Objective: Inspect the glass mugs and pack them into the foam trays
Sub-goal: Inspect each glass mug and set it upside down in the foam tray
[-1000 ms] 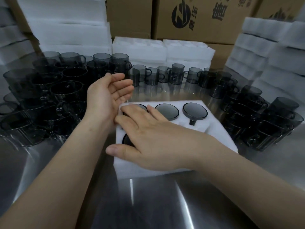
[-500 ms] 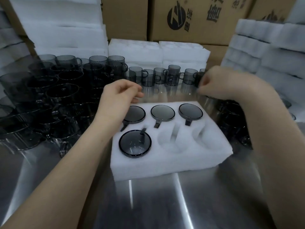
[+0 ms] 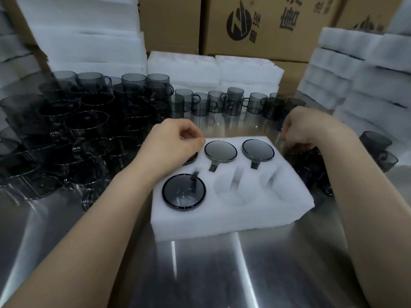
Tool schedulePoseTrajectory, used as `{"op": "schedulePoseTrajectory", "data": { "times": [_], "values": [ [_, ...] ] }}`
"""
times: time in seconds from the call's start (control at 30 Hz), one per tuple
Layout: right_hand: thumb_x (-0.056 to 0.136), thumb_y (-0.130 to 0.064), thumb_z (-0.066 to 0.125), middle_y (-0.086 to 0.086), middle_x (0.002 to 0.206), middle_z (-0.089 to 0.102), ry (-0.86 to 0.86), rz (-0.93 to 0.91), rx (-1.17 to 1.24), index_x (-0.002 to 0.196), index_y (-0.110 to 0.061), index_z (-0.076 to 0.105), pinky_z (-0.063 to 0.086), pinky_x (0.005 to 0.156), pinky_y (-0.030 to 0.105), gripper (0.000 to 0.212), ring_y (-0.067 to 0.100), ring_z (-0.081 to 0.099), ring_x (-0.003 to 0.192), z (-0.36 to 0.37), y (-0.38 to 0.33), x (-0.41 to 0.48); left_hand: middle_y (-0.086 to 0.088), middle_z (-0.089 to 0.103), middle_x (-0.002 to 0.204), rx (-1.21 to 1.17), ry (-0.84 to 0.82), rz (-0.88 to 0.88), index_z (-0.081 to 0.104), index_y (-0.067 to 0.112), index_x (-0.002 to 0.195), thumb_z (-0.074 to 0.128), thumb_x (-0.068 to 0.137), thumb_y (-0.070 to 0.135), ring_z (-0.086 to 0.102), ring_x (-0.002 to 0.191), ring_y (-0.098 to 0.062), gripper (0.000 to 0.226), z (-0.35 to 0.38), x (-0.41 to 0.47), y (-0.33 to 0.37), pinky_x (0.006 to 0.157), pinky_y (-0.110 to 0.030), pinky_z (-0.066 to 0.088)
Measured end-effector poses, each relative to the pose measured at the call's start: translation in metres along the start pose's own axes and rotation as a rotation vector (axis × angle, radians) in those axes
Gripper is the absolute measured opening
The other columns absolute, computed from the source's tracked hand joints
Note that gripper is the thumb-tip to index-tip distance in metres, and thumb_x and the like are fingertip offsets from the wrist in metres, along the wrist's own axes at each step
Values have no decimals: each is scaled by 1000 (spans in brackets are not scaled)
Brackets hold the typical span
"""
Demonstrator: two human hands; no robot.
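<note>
A white foam tray [image 3: 278,203] lies on the steel table in front of me. Smoky glass mugs sit upside down in it: one at the front left [image 3: 184,192], one at the back middle [image 3: 220,151], one at the back right [image 3: 258,151]. A further one at the back left is mostly hidden under my left hand [image 3: 171,147], which hovers there with curled fingers and holds nothing. The front middle and front right pockets are empty. My right hand [image 3: 311,130] is beyond the tray's right edge, fingers curled down onto a dark mug [image 3: 300,157] among the loose ones.
Loose mugs are packed densely on the left [image 3: 66,130], stand in a row at the back [image 3: 222,103] and cluster on the right [image 3: 378,147]. Foam tray stacks rise at the left [image 3: 84,41], back [image 3: 213,70] and right [image 3: 367,85]. Cardboard boxes [image 3: 266,25] stand behind. Bare steel table [image 3: 200,274] lies near me.
My right hand left the tray, swung right and came down onto the mugs there. My left hand curled its fingers and stayed over the tray's back left corner.
</note>
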State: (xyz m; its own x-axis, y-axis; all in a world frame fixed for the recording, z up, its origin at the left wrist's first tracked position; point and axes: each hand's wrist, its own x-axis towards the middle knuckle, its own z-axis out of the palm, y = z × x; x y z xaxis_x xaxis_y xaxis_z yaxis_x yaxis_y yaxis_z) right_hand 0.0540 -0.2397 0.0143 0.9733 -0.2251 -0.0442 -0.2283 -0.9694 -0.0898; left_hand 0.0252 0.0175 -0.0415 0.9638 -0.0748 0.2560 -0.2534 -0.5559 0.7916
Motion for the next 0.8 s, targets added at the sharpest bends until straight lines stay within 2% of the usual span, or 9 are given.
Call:
{"op": "schedulePoseTrajectory", "data": {
  "times": [0.1, 0.17, 0.3, 0.4, 0.5, 0.57, 0.63, 0.7, 0.8],
  "values": [
    [80, -2, 58, 17, 87, 68, 78, -47, 62, 89, -6, 68, 58, 77, 41, 15, 32, 65, 77, 2, -10, 1, 17, 70, 71, 3, -2, 8, 71, 33, 74, 73, 81, 27, 65, 74, 0, 9, 0, 1, -1, 72, -20, 48],
    [80, -3, 59, 9, 85, 67, 167, -137, 135, 83, -16, 67, 52, 73, 32, 16, 30, 63, 82, -1, -16, 3, 18, 70, 72, 18, 9, 16, 70, 33, 74, 72, 81, 28, 65, 76, -1, 9, 1, 1, -2, 75, -24, 52],
    [81, -1, 60, -4, 71, 56, 376, -425, 355, 92, -21, 64, 40, 62, 28, 22, 17, 55, 72, -9, -29, 0, 23, 68, 84, 80, 20, 53, 69, 35, 91, 68, 85, 36, 64, 89, -4, 6, 1, 0, 0, 89, -35, 53],
    [83, -2, 65, -4, 74, 59, 353, -596, 613, 100, -20, 58, 49, 68, 30, 26, 16, 57, 70, -10, -42, -10, 17, 64, 115, 92, 47, 126, 59, 32, 125, 68, 85, 42, 61, 101, -13, 42, 1, -1, 3, 94, -36, 50],
    [83, 2, 68, 0, 74, 62, 151, -774, 816, 107, -12, 54, 53, 77, 36, 32, 18, 62, 73, -4, -55, -23, 14, 48, 134, 18, 81, 175, 35, 30, 146, 71, 82, 48, 59, 106, -10, 75, 0, -2, 5, 86, -21, 46],
    [82, 3, 69, -1, 74, 63, 74, -866, 874, 109, -10, 53, 53, 74, 29, 34, 13, 62, 73, 5, -63, -29, 13, 47, 138, -49, 82, 155, 31, 30, 148, 73, 79, 50, 56, 111, -8, 84, 0, -4, 6, 87, -15, 41],
    [80, 3, 69, -2, 75, 64, 54, -910, 888, 106, -12, 54, 51, 74, 25, 33, 10, 62, 75, 14, -70, -32, 14, 54, 130, -81, 99, 140, 39, 28, 143, 76, 77, 48, 54, 112, -1, 78, -1, -4, 5, 88, -9, 38],
    [79, 3, 71, -1, 78, 63, 70, -910, 912, 102, -16, 56, 53, 74, 29, 33, 9, 61, 78, 20, -72, -32, 19, 60, 113, -76, 137, 157, 53, 28, 127, 80, 75, 42, 54, 102, 9, 61, -1, -3, 6, 83, -5, 38],
    [75, 0, 78, 4, 94, 59, 112, -871, 976, 104, -17, 59, 58, 83, 38, 39, 13, 58, 92, 25, -70, -32, 12, 58, 111, -27, 183, 201, 57, 24, 121, 83, 71, 29, 54, 98, 1, 57, 0, -2, 6, 85, -7, 39]
  ]
}}
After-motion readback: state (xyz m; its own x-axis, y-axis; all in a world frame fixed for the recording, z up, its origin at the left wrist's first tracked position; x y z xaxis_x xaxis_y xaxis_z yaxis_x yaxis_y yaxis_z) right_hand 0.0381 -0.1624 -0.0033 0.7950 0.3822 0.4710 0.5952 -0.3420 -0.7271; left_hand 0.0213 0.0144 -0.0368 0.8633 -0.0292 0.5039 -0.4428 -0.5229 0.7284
